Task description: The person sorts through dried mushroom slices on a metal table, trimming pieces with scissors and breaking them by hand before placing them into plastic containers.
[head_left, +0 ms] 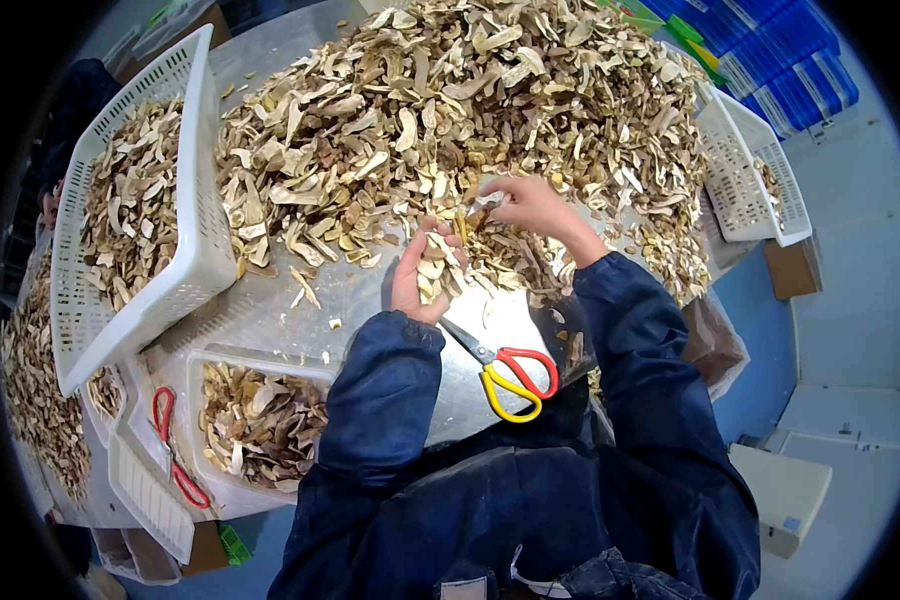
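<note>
My left hand (408, 286) is palm up at the near edge of a large heap of dried mushroom slices (470, 90). Several pale slices (433, 272) lie in its curled fingers. Just right of it, my right hand (540, 208) reaches over the heap with thumb and forefinger bent together around what looks like a slice, partly hidden. Scissors (510, 375) with one red and one yellow handle rest on the metal tabletop (370, 300), below my hands, blades pointing toward my left wrist.
At left, a white slotted basket (205, 180) holds mushroom slices. Nearer are a shallow tray (270, 355) of slices and red-handled scissors (165, 415). Another white basket (735, 150) stands at right, near blue crates (795, 80). More slices (35, 380) lie far left.
</note>
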The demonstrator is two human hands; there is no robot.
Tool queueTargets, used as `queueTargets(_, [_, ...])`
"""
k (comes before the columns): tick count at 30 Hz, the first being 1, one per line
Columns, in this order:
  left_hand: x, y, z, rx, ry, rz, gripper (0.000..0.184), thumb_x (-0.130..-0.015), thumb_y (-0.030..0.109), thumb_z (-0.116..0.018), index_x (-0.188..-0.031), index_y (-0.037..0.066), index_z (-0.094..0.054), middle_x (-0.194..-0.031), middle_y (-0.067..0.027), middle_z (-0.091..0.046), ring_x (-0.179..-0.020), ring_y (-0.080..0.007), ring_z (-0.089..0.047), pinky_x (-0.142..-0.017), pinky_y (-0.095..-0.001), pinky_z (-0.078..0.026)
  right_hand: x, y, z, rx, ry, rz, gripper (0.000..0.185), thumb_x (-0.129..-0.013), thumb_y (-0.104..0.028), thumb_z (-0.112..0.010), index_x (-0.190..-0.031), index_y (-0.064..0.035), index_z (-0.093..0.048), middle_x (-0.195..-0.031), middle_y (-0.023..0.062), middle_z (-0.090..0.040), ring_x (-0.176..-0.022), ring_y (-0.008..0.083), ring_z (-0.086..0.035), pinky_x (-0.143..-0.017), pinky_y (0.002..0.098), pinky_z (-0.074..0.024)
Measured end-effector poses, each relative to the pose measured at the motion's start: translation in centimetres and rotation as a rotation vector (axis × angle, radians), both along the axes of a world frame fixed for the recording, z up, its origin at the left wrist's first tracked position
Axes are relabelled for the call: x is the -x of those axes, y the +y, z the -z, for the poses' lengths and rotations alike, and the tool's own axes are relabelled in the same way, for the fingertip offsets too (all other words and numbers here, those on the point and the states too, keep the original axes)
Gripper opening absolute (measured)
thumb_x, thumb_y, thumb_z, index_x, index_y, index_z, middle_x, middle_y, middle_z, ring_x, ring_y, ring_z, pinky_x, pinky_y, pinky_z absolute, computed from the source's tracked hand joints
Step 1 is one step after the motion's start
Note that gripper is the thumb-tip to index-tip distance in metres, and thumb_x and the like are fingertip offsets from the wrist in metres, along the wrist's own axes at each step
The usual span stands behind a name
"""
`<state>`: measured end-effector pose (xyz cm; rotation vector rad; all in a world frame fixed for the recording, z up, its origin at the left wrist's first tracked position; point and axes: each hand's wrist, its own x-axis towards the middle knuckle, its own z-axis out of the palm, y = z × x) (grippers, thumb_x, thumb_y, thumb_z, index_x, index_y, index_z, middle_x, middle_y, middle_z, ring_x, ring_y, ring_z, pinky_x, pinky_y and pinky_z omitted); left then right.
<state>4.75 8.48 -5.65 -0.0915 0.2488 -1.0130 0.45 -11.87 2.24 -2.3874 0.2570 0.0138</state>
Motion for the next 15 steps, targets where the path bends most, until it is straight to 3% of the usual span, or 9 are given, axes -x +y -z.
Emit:
queueTargets(1, [0.0, 0.0, 0.1, 0.001, 0.003, 0.005, 0.019, -0.092, 0.015, -0.056, -0.11, 0.01, -0.057, -0.1, -0.0073, -0.058, -0.09, -0.021, -0.056, -0.079, -0.0352, -0.052, 0.1, 0.6, 0.3, 0.16, -0.103, -0.095, 0.03, -0.074, -0.013, -0.063, -0.104, -0.0125, -0.064, -0.073, 0.012, -0.063, -0.065, 0.0235, -0.061, -0.057, 0.0367, -0.0474])
queueTargets(2, [0.0, 0.0, 0.1, 0.002, 0.003, 0.008, 0.019, -0.092, 0.016, -0.056, -0.11, 0.011, -0.056, -0.1, -0.007, -0.058, -0.09, -0.0206, -0.056, -0.08, -0.0357, -0.052, 0.2, 1.0, 0.4, 0.172, -0.003, -0.081, 0.036, -0.071, -0.012, -0.061, -0.108, -0.0131, -0.062, -0.085, 0.0164, -0.065, -0.079, 0.0335, -0.062, -0.071, 0.0416, -0.0482])
queueTargets(6, [0.0, 0.1, 0.1, 0.022, -0.026, 0.006, 0.019, -0.091, 0.015, -0.056, -0.11, 0.011, -0.056, -0.1, -0.0069, -0.057, -0.091, -0.0204, -0.056, -0.081, -0.0355, -0.052, -0.4, 2.0, 1.9, 0.458, 0.115, -0.124, 0.036, -0.072, -0.008, -0.058, -0.107, -0.0108, -0.061, -0.089, 0.0179, -0.065, -0.083, 0.0367, -0.062, -0.071, 0.045, -0.0485])
queueTargets(9, [-0.1, 0.0, 0.0, 0.017, -0.007, 0.003, 0.019, -0.091, 0.014, -0.056, -0.11, 0.01, -0.056, -0.1, -0.0073, -0.057, -0.091, -0.0208, -0.055, -0.079, -0.0347, -0.052, 0.3, 1.4, 2.0, 0.287, -0.004, -0.027, 0.023, -0.077, -0.011, -0.059, -0.099, -0.0081, -0.062, -0.078, 0.0132, -0.064, -0.074, 0.0293, -0.063, -0.064, 0.0406, -0.0488])
queueTargets(12, [-0.1, 0.1, -0.1, 0.016, 0.008, -0.007, 0.02, -0.091, 0.013, -0.055, -0.111, 0.01, -0.058, -0.101, -0.0081, -0.057, -0.09, -0.0213, -0.055, -0.076, -0.0336, -0.052, 1.4, -1.4, 1.1, -0.672, 0.154, 0.3, 0.017, -0.083, -0.018, -0.06, -0.096, -0.0072, -0.062, -0.071, 0.0056, -0.059, -0.066, 0.0201, -0.059, -0.054, 0.0323, -0.0452])
queueTargets(15, [0.0, 0.1, 0.0, 0.021, -0.004, -0.009, 0.02, -0.092, 0.013, -0.055, -0.112, 0.011, -0.058, -0.101, -0.008, -0.057, -0.091, -0.0211, -0.055, -0.076, -0.0335, -0.052, 4.0, -4.9, 3.7, -1.803, -0.264, 0.058, 0.02, -0.086, -0.022, -0.062, -0.096, -0.007, -0.056, -0.073, 0.0002, -0.05, -0.066, 0.0105, -0.049, -0.049, 0.0197, -0.0369])
